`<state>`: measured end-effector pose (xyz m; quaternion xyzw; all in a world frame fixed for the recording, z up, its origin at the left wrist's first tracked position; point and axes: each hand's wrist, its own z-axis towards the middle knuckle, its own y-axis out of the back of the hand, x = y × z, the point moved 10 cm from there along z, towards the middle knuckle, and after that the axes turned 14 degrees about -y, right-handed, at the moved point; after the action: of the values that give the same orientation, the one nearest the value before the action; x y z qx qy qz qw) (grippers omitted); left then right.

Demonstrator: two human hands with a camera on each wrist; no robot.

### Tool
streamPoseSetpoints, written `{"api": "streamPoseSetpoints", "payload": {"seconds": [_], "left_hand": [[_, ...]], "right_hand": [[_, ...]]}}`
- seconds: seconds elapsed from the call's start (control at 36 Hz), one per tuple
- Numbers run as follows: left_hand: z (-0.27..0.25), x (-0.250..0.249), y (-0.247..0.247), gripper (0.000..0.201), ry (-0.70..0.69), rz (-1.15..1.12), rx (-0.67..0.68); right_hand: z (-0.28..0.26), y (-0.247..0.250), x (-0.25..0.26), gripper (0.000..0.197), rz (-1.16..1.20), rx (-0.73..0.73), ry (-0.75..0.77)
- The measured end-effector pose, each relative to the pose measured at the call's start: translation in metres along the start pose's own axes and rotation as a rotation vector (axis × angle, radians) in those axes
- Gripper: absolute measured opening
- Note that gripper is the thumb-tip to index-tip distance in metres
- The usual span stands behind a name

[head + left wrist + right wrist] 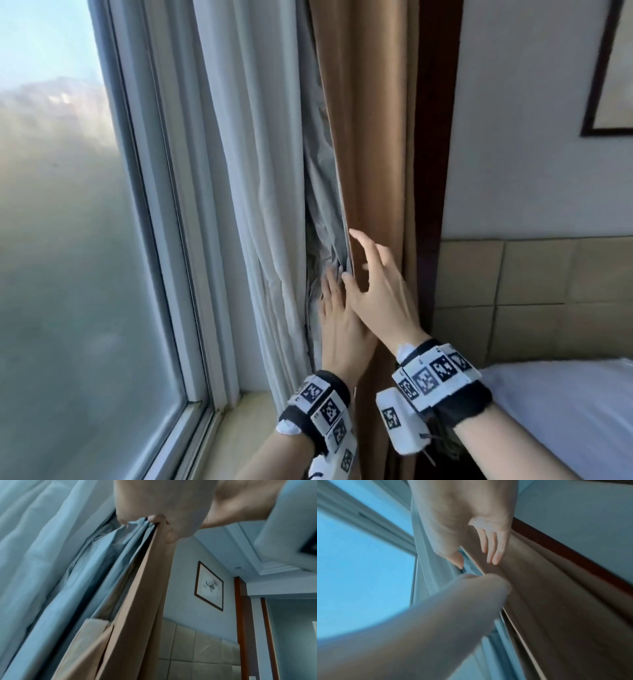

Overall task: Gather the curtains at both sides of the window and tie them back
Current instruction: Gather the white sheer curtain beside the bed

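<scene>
A brown curtain (376,137) with a grey lining (320,192) hangs gathered at the right side of the window, beside a white sheer curtain (253,171). My left hand (334,291) reaches into the crumpled folds. In the left wrist view its fingers (155,518) curl round the grey lining (120,545) and the front edge of the brown curtain (137,601). My right hand (363,270) crosses above the left one, fingers spread and straight over the brown curtain's edge, holding nothing. The right wrist view shows this hand (477,557) open against the brown cloth (539,588). No tie-back is in view.
The window pane (68,240) and its white frame (178,240) fill the left. A windowsill (239,435) runs below. A dark wood trim (442,137), a padded wall panel (531,291), a framed picture (606,68) and white bedding (565,411) stand at the right.
</scene>
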<state>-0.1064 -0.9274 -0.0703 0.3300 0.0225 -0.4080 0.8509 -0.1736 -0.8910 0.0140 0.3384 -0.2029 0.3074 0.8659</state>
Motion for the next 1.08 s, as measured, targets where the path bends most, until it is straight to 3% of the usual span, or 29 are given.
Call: {"api": "streamPoseSetpoints", "payload": {"seconds": [0.06,0.17,0.25,0.31,0.42,0.47,0.61,0.69,0.75,0.83,0.94,1.0,1.08], "left_hand": [[-0.011,-0.004,-0.003,0.073,-0.022,-0.023,0.018],[-0.027,-0.006,-0.008,0.043,0.085,-0.407,0.077],[-0.030,-0.014,-0.006,0.041,0.079,-0.513,0.165],[-0.029,-0.010,0.007,0.041,0.068,-0.458,0.152],[-0.021,0.034,0.061,0.034,0.201,-0.209,-0.107],[-0.015,0.061,0.079,0.035,0.283,-0.154,-0.174],[0.008,0.100,0.100,0.050,0.317,-0.046,-0.220],[0.023,0.116,0.103,0.046,0.330,-0.003,-0.218],[0.032,0.122,0.100,0.044,0.346,0.074,-0.167],[0.038,0.124,0.099,0.057,0.424,0.155,-0.175],[0.038,0.111,0.092,0.065,0.411,0.086,-0.214],[0.035,0.100,0.093,0.060,0.377,0.067,-0.237],[0.033,0.097,0.097,0.028,0.330,0.095,-0.234]], "right_hand": [[-0.005,-0.001,-0.001,0.063,-0.028,0.032,-0.027],[-0.008,-0.013,-0.004,0.063,-0.142,0.127,-0.070],[-0.002,-0.013,-0.012,0.058,-0.144,0.161,-0.133],[0.001,-0.005,-0.015,0.055,-0.103,0.149,-0.154],[-0.004,0.013,-0.024,0.047,-0.093,0.124,-0.140],[-0.009,0.020,-0.030,0.047,-0.151,0.107,-0.145],[-0.023,0.032,-0.033,0.049,-0.379,0.088,-0.136],[-0.029,0.038,-0.036,0.040,-0.482,0.077,-0.143],[-0.031,0.035,-0.040,0.035,-0.507,0.103,-0.139],[-0.033,0.036,-0.044,0.032,-0.520,0.125,-0.136],[-0.033,0.043,-0.044,0.034,-0.524,0.123,-0.148],[-0.033,0.044,-0.046,0.034,-0.519,0.131,-0.164],[-0.035,0.045,-0.045,0.034,-0.502,0.148,-0.165]]}}
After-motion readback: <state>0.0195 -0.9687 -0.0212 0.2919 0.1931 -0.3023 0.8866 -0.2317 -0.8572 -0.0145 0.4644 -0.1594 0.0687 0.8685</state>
